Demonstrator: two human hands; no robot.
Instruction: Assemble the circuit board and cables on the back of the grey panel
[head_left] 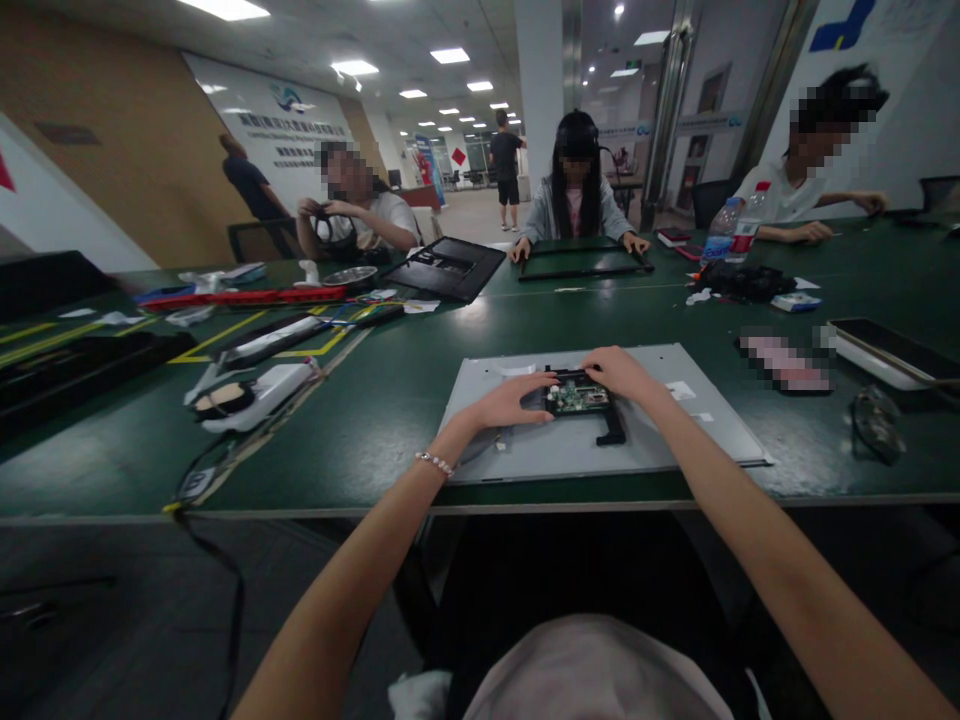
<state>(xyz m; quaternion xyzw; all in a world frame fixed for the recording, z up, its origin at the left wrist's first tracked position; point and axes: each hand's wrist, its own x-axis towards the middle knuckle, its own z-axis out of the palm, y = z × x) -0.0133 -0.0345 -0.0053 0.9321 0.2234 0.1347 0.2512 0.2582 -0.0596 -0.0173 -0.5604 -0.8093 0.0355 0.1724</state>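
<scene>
A grey flat panel (652, 440), seemingly the back of a display, lies on the table in front of me. On its middle sits a black plastic bracket (613, 428) with a green circuit board (581, 397) in it. My left hand (510, 402) grips the bracket's left side, thumb near and fingers far. At the bracket's far right edge, my right hand (621, 374) has its fingers curled over the frame; the thumb is partly hidden. A thin cable (480, 448) runs over the panel near my left wrist.
Left of the panel lie a white-and-black device (259, 395) and a black strip (270, 340). A pink phone (787, 362) and a dark-topped box (892, 352) lie right. Opposite, a person (576, 190) holds a black frame (589, 272); a black cover (450, 268) lies nearby.
</scene>
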